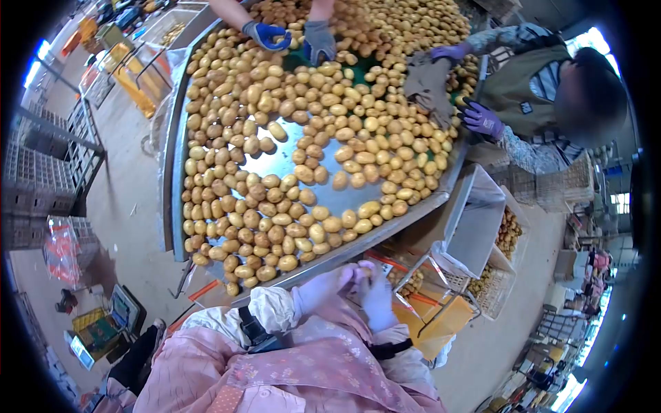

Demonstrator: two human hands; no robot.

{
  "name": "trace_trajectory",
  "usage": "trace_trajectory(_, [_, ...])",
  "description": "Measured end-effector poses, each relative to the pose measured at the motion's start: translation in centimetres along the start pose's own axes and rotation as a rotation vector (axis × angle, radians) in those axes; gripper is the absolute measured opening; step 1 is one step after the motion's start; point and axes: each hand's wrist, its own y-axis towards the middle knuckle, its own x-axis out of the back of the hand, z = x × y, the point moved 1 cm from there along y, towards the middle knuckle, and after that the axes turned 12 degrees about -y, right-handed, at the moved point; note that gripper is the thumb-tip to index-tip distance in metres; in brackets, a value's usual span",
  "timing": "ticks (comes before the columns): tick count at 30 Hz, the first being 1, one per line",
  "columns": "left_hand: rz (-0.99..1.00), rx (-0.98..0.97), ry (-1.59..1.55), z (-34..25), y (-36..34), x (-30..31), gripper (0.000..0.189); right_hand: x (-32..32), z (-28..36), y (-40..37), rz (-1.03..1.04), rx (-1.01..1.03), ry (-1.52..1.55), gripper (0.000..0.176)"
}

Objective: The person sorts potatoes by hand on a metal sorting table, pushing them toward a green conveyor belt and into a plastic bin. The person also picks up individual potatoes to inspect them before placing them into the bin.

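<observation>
My left hand (pixel 323 289), in a pale lavender glove, is closed just in front of the metal table edge. Close beside it, my right hand (pixel 376 299) wears a matching glove, its fingers bent inward. The fingertips of both hands meet, and whatever lies between them is hidden or too small to name. Many potatoes (pixel 279 234) cover the sorting table (pixel 344 196) just beyond my hands, with patches of its shiny metal surface showing between them.
Another person's blue-and-grey gloved hands (pixel 319 43) reach among potatoes at the far side. At right, a co-worker in purple gloves (pixel 483 120) is by a grey-brown cloth (pixel 428 86). A white chute (pixel 471 213) and potato crates (pixel 497 289) stand right of me.
</observation>
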Motion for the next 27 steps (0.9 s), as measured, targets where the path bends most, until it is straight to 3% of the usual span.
trace_trajectory(1, [-0.047,0.015,-0.052,-1.5,-1.1,0.0,0.045,-0.5,-2.8,-0.9,0.154,-0.202,0.048,0.03])
trace_trajectory(2, [-0.094,0.027,-0.105,-3.0,-2.2,-0.1,0.05,0.5,-4.2,-1.4,0.119,-0.176,-0.121,0.029])
trace_trajectory(3, [-0.109,-0.067,0.157,-3.2,-2.9,1.1,0.051,1.2,-6.4,-2.4,0.079,-0.22,-0.023,0.028])
trace_trajectory(4, [-0.122,-0.157,0.422,-3.3,-3.9,2.6,0.053,3.4,-7.9,-2.9,0.02,-0.013,-0.301,0.036])
trace_trajectory(5, [-0.132,-0.244,0.687,-3.5,-5.0,3.9,0.055,5.6,-8.6,-3.6,0.043,-0.136,-0.291,0.042])
trace_trajectory(6, [-0.165,-0.209,0.715,-3.7,-6.1,4.9,0.053,7.8,-9.6,-4.2,0.061,-0.257,-0.283,0.048])
trace_trajectory(8, [-0.324,-0.281,0.842,-1.7,-8.4,7.3,0.055,10.5,-18.4,-6.6,0.034,-0.881,-0.357,0.058])
trace_trajectory(12, [-0.576,-0.261,1.063,-0.4,-9.5,10.3,0.053,10.5,-15.7,-0.8,-0.202,-0.346,-0.24,0.052])
trace_trajectory(15, [-0.555,-0.045,1.102,1.0,-7.6,11.5,0.053,1.5,-5.0,7.9,-0.062,-0.147,-0.038,0.053])
trace_trajectory(17, [-0.559,0.008,1.17,1.2,-6.6,11.3,0.054,-5.7,1.4,10.4,-0.069,0.11,0.117,0.051])
trace_trajectory(18, [-0.55,0.08,1.169,0.8,-6.1,10.9,0.054,-6.7,4.8,11.8,0.042,0.356,-0.344,0.052])
trace_trajectory(20, [-0.549,0.182,1.133,-0.1,-5.3,10.5,0.045,-11.5,7.2,12.3,0.191,0.498,-0.405,0.054])
trace_trajectory(23, [-0.545,0.264,1.065,0.5,-4.2,11.7,0.042,-13.3,8.8,11.7,0.193,0.509,-0.568,0.051])
trace_trajectory(27, [-0.55,0.271,0.938,-0.5,-4.4,12.7,0.041,-10.2,7.5,10.8,0.15,0.441,-0.452,0.053])
